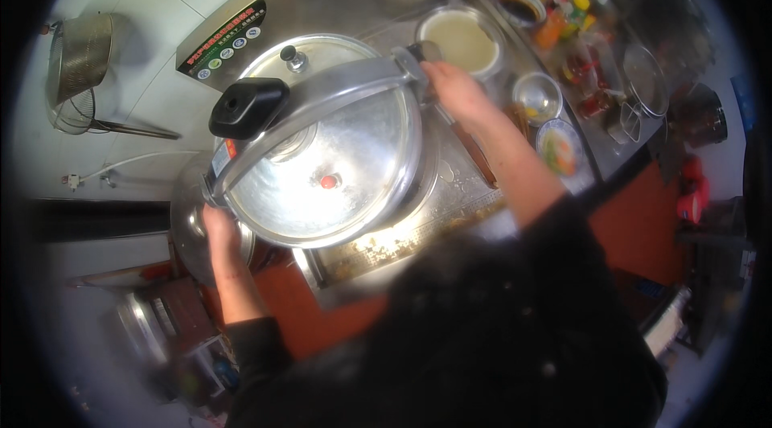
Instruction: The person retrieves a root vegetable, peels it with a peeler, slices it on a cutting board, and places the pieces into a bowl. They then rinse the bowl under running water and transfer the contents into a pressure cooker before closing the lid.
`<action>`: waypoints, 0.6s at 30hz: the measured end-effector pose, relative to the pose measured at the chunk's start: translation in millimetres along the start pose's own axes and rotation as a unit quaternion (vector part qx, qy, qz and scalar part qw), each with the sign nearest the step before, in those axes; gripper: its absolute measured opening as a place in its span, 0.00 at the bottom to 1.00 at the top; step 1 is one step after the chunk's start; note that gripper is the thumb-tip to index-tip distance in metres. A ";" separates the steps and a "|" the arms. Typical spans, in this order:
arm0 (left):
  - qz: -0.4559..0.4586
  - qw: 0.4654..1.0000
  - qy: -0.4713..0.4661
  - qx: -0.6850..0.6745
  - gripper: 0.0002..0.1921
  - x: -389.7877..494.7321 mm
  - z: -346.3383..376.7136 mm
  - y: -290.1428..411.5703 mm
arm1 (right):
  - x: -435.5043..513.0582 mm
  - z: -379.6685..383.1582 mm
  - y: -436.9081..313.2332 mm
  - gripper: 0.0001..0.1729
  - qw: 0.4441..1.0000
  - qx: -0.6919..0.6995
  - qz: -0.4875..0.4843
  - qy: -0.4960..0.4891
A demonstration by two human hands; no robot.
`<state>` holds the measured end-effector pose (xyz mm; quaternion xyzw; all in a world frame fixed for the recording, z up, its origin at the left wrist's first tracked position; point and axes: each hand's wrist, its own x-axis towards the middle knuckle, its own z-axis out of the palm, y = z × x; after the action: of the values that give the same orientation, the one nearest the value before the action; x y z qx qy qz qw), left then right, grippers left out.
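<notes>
A large metal pressure cooker with its lid (362, 157) fills the middle of the view above the steel stove. Across the lid runs a metal clamp bar (344, 81) with a black knob (248, 108). A weight valve (294, 59) and a red safety button (329, 181) show on the lid. At the cooker's lower left rim is my left hand (220, 226), its fingers mostly hidden under the rim by the handle. My right hand (452, 87) grips the black side handle (427, 53) at the upper right.
A pot of pale liquid (461, 45) stands beyond my right hand. Nearby are a metal bowl (537, 97), a plate of food (560, 147) and a bowl of dark sauce (520, 6). Strainers (81, 57) hang on the left wall. Another round metal lid (187, 211) lies beneath my left side.
</notes>
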<state>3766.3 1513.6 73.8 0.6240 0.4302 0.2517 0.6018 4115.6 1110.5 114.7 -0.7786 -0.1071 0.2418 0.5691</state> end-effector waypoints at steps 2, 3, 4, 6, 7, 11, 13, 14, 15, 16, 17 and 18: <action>0.003 1.000 0.001 0.003 0.27 -0.7 2.4 0.9 | 0.4 -1.1 0.7 0.32 1.000 -0.004 0.002 0.002; 0.006 1.000 0.001 0.002 0.27 0.1 0.8 -0.4 | 0.5 -0.7 0.5 0.32 1.000 -0.005 0.002 0.001; 0.008 1.000 0.001 0.002 0.27 0.7 -0.9 -1.5 | 1.1 -0.2 1.1 0.32 1.000 -0.009 0.000 0.003; 0.008 1.000 -0.001 0.006 0.27 1.4 -3.9 -2.6 | 2.3 0.5 1.8 0.31 1.000 -0.017 -0.005 0.006; 0.007 1.000 -0.002 0.008 0.28 1.6 -4.7 -2.9 | 2.7 0.5 1.9 0.31 1.000 -0.016 -0.003 0.004; 0.004 1.000 0.001 0.006 0.28 0.6 -7.2 -2.0 | 3.7 2.0 3.0 0.31 1.000 -0.008 -0.002 -0.003; 0.000 1.000 0.003 -0.011 0.28 -1.8 -2.7 -0.8 | 0.4 3.5 -2.3 0.31 1.000 -0.011 0.002 -0.004; -0.002 1.000 0.005 -0.015 0.27 -2.6 -0.5 -0.3 | -2.1 3.1 -4.6 0.31 1.000 -0.017 0.007 -0.001; -0.004 1.000 0.006 -0.021 0.26 -3.5 3.6 0.3 | -5.4 2.1 -7.8 0.31 1.000 -0.024 0.012 0.002; -0.006 1.000 0.006 -0.026 0.26 -2.5 8.4 0.4 | -7.0 1.4 -7.5 0.30 1.000 -0.024 0.015 0.012; -0.009 1.000 -0.006 -0.010 0.27 4.9 8.6 -4.3 | -8.7 -0.2 -6.9 0.30 0.999 -0.023 0.020 0.024; -0.009 1.000 -0.015 0.005 0.28 16.7 -0.2 -13.0 | -9.6 -2.9 -8.4 0.30 0.999 -0.022 0.022 0.034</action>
<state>3771.4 1526.5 57.9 0.6269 0.4282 0.2343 0.6072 4109.7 1106.6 125.7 -0.8010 -0.0759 0.2252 0.5494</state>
